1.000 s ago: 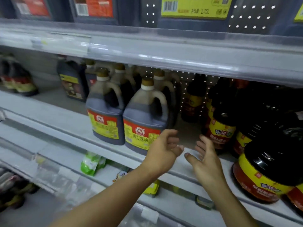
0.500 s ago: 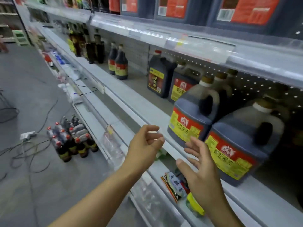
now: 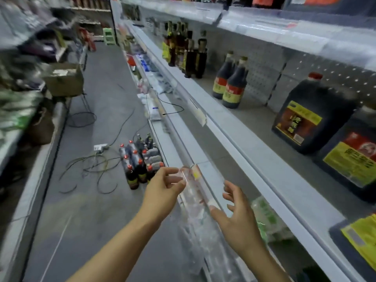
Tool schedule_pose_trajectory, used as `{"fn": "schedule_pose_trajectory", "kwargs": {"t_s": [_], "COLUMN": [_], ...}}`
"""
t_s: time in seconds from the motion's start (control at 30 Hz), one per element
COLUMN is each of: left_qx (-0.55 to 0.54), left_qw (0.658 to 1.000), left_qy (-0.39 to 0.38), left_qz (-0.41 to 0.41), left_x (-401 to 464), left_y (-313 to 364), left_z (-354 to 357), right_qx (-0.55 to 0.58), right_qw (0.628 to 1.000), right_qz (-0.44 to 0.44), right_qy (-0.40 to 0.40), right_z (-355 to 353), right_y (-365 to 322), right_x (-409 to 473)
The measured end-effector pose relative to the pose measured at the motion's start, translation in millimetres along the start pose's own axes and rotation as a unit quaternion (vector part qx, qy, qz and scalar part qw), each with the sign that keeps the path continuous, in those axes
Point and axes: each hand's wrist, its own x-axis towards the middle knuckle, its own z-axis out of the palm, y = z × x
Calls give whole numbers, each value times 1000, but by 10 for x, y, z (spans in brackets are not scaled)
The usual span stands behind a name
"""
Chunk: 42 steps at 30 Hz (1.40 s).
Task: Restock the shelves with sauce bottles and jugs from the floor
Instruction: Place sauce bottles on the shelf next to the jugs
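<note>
Meanwhile, both hands, left (image 3: 162, 192) and right (image 3: 238, 216), are hovering empty with loosely spread fingers beside the shelf (image 3: 234, 127); the sauce bottles (image 3: 140, 159) are standing on the floor below it. Cables (image 3: 95, 169) are lying close, possibly snagging feet.

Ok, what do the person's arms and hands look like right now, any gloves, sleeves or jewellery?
Both forearms are bare as far as the frame shows, with no sleeve in view. The left hand and right hand wear no gloves, and no rings, watch or wristband show. Motion blur softens fine detail.
</note>
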Motion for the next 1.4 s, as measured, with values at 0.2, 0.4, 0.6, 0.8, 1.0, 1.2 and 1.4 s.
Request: {"fn": "schedule_pose_trajectory", "kwargs": {"t_s": [0.2, 0.4, 0.6, 0.8, 1.0, 1.2, 1.4], "left_qx": [14, 7, 12, 23, 36, 64, 73], "left_qw": [997, 989, 982, 976, 970, 964, 958], "left_qy": [69, 125, 162, 173, 181, 179, 155], "left_qz": [-34, -79, -95, -127, -158, -188, -229], "left_x": [635, 1219, 2030, 3198, 4165, 4916, 5557], "left_y": [-174, -416, -570, -705, -936, -1358, -2055], "left_z": [-601, -945, -1053, -1019, -1086, -1193, -1180], "right_qx": [-15, -25, -24, -30, -63, -77, -99], "right_qw": [998, 993, 988, 982, 967, 960, 954], "right_qz": [-4, 10, 6, 40, 84, 112, 145], "right_qy": [-59, -115, -149, -184, -230, -243, -245], "right_z": [726, 1303, 1839, 2368, 2925, 3441, 3902], "right_y": [-176, -221, -121, 3, 243, 524, 967], "right_x": [806, 1518, 2454, 3573, 4490, 5050, 5432]}}
